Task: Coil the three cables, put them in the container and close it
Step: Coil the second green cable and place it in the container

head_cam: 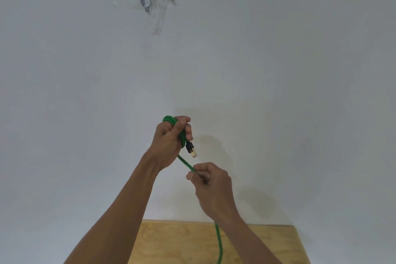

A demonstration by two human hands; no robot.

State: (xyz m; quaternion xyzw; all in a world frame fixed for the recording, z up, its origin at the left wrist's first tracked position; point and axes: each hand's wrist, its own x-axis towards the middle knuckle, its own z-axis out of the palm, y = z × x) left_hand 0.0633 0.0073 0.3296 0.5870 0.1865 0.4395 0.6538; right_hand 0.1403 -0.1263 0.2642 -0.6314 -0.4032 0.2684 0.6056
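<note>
Green cable (186,164) runs taut and diagonal from loops bunched in the left hand (171,141), fist closed around them, down to the right hand (211,184). That hand pinches the strand, and the slack trails below over the plywood table (171,242).

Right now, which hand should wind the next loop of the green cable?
Probably the right hand. It pinches the loose stretch of the braided green cable, which trails down over the wooden table. The left hand is full, gripping the finished loops with the black plug hanging out.
</note>
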